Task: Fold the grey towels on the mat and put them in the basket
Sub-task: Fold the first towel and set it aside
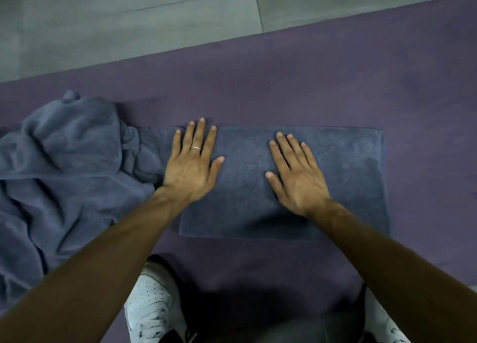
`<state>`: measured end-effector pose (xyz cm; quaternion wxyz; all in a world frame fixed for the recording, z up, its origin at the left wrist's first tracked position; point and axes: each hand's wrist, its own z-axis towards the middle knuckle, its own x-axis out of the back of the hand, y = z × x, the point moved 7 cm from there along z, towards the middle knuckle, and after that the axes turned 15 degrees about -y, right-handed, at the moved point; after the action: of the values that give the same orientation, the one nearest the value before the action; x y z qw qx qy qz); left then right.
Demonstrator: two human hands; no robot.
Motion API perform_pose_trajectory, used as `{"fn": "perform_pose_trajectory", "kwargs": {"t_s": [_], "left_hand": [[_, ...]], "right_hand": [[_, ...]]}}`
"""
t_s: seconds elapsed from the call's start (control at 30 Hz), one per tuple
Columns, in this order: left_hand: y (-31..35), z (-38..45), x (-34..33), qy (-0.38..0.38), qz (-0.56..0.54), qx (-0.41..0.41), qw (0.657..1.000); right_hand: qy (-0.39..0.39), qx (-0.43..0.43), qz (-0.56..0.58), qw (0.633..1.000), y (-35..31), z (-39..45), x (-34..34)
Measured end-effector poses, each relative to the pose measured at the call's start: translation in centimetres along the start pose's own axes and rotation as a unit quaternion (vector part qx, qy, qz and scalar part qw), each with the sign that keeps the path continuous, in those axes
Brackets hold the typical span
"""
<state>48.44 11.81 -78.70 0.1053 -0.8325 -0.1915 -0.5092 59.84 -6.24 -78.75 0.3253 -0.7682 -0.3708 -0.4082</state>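
Note:
A grey towel (346,177) lies flat on the purple mat (296,84) as a neat folded rectangle. My left hand (192,166) presses flat on its left end, fingers straight, a ring on one finger. My right hand (296,175) lies flat near the towel's middle with fingers spread. A crumpled heap of grey towels (67,167) sits at the left, touching the flat towel's left end. No basket is in view.
Grey floor tiles (129,25) run beyond the mat's far edge. My white shoes (152,306) stand on the mat's near side, below the towel. Bare mat stretches to the right of the folded towel and behind it.

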Motion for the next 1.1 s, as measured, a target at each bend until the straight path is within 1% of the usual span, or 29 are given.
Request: {"fn": "perform_pose_trajectory", "kwargs": {"t_s": [0.1,0.17,0.23,0.3,0.37,0.43,0.5,0.6,0.67,0.77,0.8,0.87,1.0,1.1], "left_hand": [[3.5,1.0,1.3,0.002,-0.004,-0.047,0.999],[7.1,1.9,2.5,0.0,-0.024,-0.093,0.995],[11.3,3.0,3.7,-0.003,-0.035,-0.152,0.988],[15.8,4.1,5.0,-0.014,-0.036,-0.215,0.976],[19.8,5.4,6.3,-0.029,-0.036,-0.254,0.966],[23.7,7.0,7.7,-0.048,-0.044,-0.26,0.963],[27.2,8.8,8.4,-0.102,-0.058,-0.236,0.965],[30.9,10.8,8.7,-0.202,-0.071,-0.169,0.962],[32.2,11.4,8.8,-0.229,-0.059,-0.148,0.96],[32.2,11.3,9.2,-0.251,-0.042,-0.145,0.956],[32.0,10.7,9.8,-0.25,-0.036,-0.152,0.956],[31.3,8.9,11.9,-0.222,-0.025,-0.187,0.957],[29.1,2.4,17.0,-0.163,0.02,-0.259,0.952],[25.4,-2.2,21.1,-0.099,0.028,-0.249,0.963]], "right_hand": [[0.024,-0.046,0.048,0.997,2.0,-1.9,0.5],[0.075,-0.078,0.103,0.989,4.0,-3.9,0.9],[0.131,-0.129,0.158,0.97,7.1,-6.5,1.3],[0.156,-0.203,0.212,0.943,10.5,-9.3,1.2],[0.159,-0.276,0.281,0.905,13.5,-11.8,0.5],[0.146,-0.325,0.353,0.865,15.2,-13.6,-0.3],[0.111,-0.342,0.378,0.853,15.8,-14.1,-1.2],[0.075,-0.334,0.392,0.854,16.1,-13.7,-1.6],[0.067,-0.328,0.402,0.852,16.2,-13.6,-1.8],[0.052,-0.326,0.397,0.856,16.1,-13.7,-1.9],[0.047,-0.323,0.393,0.86,16.1,-13.9,-1.9],[0.035,-0.311,0.383,0.869,15.8,-14.2,-1.4],[-0.017,-0.229,0.418,0.879,14.6,-14.6,1.3],[-0.039,-0.187,0.398,0.897,12.6,-15.5,5.8]]}}
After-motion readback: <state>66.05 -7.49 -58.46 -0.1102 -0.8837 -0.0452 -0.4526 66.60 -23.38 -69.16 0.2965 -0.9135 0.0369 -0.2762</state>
